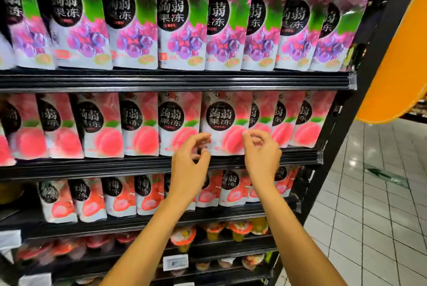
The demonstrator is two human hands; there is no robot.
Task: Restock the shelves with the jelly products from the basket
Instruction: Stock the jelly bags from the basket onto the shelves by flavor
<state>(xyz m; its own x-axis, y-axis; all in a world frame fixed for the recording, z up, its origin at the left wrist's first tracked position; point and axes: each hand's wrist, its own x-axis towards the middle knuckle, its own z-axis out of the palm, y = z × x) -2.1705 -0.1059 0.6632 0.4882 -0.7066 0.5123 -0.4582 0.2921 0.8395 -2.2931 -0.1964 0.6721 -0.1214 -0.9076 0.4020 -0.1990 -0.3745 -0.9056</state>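
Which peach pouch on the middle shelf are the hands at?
The peach pouch framed by the left hand and right hand, fourth from the right in its row; its whole label faces out.

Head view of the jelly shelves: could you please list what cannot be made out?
In the head view:
basket: outside the frame.
peach pouch, lower corners: behind left hand and right hand; either grip unclear.
price tag: print too small.
lower-shelf cups: blurred.

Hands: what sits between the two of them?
In the head view, a peach jelly pouch stands between the left hand and the right hand.
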